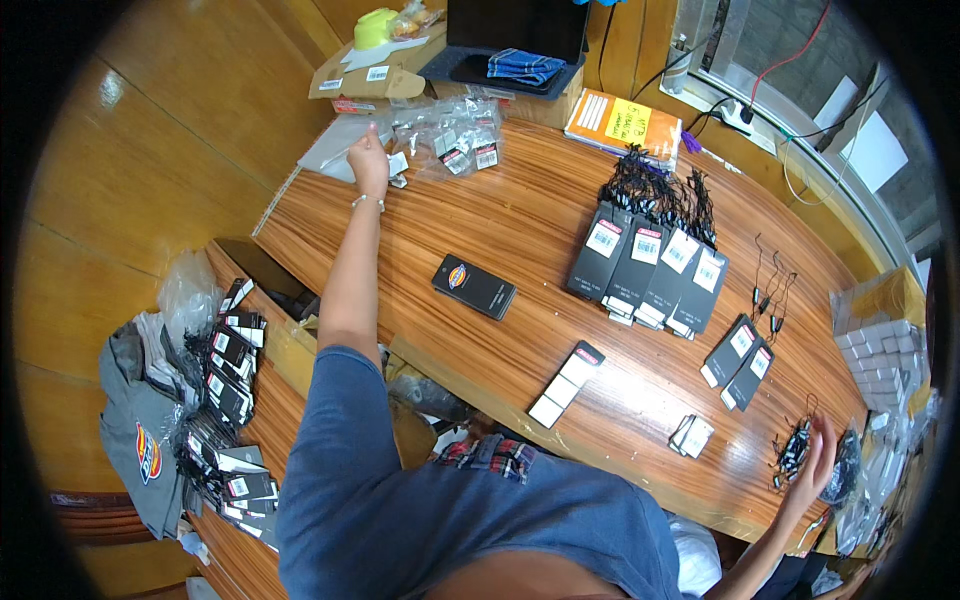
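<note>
Left of the tag stacks (630,272), left hand (368,165) narrow, contents unclear; right of them, right hand (818,462) loosely curved beside cords (793,452) that might tangle if tugged.

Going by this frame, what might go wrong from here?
The jumbled black cords beside the right hand may tangle if lifted. The single white-labelled black tag lies close to the front edge of the table and might get knocked off. The clear bags near the left hand overlap, so one could drag another.
</note>
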`<state>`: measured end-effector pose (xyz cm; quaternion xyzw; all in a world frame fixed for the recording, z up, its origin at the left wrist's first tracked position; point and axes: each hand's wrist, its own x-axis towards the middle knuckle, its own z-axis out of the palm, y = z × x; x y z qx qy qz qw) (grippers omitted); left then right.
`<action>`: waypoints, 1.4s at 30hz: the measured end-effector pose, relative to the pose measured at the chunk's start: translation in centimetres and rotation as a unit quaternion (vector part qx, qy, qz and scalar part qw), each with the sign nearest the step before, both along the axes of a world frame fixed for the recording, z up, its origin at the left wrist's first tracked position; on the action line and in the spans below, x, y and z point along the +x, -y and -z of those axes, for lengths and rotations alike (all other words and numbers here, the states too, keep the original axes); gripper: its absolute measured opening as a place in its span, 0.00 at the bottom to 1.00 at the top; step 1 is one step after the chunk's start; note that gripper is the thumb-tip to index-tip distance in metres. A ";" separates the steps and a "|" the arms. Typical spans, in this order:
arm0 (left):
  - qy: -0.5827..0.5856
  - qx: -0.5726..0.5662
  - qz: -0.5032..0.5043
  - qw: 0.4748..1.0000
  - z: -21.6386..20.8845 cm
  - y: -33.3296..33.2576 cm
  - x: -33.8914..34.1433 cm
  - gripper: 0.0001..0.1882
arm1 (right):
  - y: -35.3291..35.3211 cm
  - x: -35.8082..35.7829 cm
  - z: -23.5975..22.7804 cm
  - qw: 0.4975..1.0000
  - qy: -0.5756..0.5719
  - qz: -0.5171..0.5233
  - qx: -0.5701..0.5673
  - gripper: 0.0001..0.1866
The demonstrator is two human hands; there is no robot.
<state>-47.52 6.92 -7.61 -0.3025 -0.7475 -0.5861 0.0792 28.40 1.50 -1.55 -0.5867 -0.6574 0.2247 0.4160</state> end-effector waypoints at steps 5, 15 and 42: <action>-0.233 -0.110 -0.006 0.966 0.8 0.9 0.2 0.20 | 7.5 9.0 7.8 0.937 0.110 0.309 0.116 0.23; -0.177 -0.246 0.089 0.949 3.5 3.2 3.8 0.26 | 11.2 7.0 14.9 0.888 0.015 0.431 0.161 0.24; -0.483 -0.553 -0.179 0.654 -18.9 -30.2 0.3 0.24 | 12.2 9.0 16.3 0.906 0.030 0.406 0.119 0.27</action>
